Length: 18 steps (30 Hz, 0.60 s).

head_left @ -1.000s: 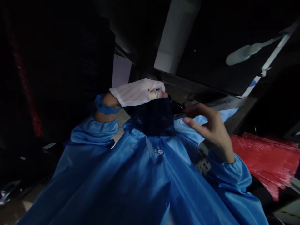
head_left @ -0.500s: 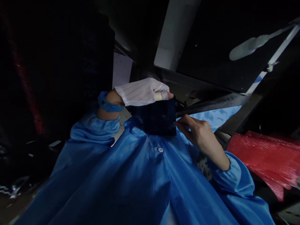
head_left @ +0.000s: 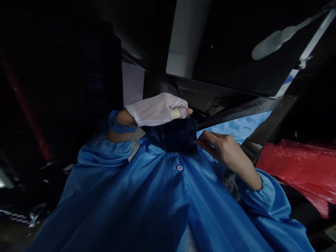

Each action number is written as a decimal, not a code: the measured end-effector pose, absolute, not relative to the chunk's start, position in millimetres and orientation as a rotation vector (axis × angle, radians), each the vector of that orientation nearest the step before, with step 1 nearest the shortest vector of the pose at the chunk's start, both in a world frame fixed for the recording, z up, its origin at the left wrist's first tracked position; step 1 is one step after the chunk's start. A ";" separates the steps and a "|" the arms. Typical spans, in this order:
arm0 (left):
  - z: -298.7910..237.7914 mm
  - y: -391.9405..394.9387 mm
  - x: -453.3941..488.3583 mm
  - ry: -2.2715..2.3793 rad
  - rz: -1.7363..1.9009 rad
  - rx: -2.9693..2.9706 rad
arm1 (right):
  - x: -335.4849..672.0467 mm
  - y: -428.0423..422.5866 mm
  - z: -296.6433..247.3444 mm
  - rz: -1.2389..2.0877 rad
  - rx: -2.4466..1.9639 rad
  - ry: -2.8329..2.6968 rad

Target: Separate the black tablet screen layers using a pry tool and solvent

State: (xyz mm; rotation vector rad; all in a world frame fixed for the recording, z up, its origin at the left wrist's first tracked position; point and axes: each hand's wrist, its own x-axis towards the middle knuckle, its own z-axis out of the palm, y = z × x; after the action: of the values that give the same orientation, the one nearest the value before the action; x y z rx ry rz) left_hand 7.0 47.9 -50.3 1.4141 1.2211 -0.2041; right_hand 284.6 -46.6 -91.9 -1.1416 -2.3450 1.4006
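Note:
Held in front of my chest is a dark, flat rectangular panel (head_left: 175,138) with a faintly glossy face; its exact kind does not show. My left hand (head_left: 159,109), in a white striped glove with a bare thumb tip and a wrapped thumb, is closed over the panel's upper edge. A blue wrist strap (head_left: 119,124) circles that wrist. At the panel's right edge my bare right hand (head_left: 223,147) pinches with thumb and fingertips near the corner. Whether a thin film or tab lies between those fingertips is too small to tell.
Red bubble wrap (head_left: 299,171) lies to the right. Upper right, a pale rounded lamp-like object (head_left: 270,45) hangs near a white jointed arm (head_left: 312,45). A dark board (head_left: 236,52) and a light blue sheet (head_left: 236,127) are ahead. The left side is very dark.
My left hand has dropped slightly, and the panel's visible face looks shorter, as if tilted. The right hand keeps its pinch at the edge. The background has shifted a little left.

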 end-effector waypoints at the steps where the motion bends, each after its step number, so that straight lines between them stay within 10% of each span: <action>1: -52.0 48.2 5.8 1.189 -0.183 1.424 | 284.8 -47.8 -92.1 1.398 -1.141 -2.342; 18: -56.5 53.3 5.4 1.067 -0.171 1.406 | 284.3 -65.6 -106.4 1.230 -1.096 -2.185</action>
State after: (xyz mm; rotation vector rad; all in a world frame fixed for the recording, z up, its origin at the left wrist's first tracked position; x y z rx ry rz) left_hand 5.4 53.3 -56.5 1.4058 1.0665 -0.1708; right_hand 284.3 -65.6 -106.4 -1.0960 -2.1853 1.2302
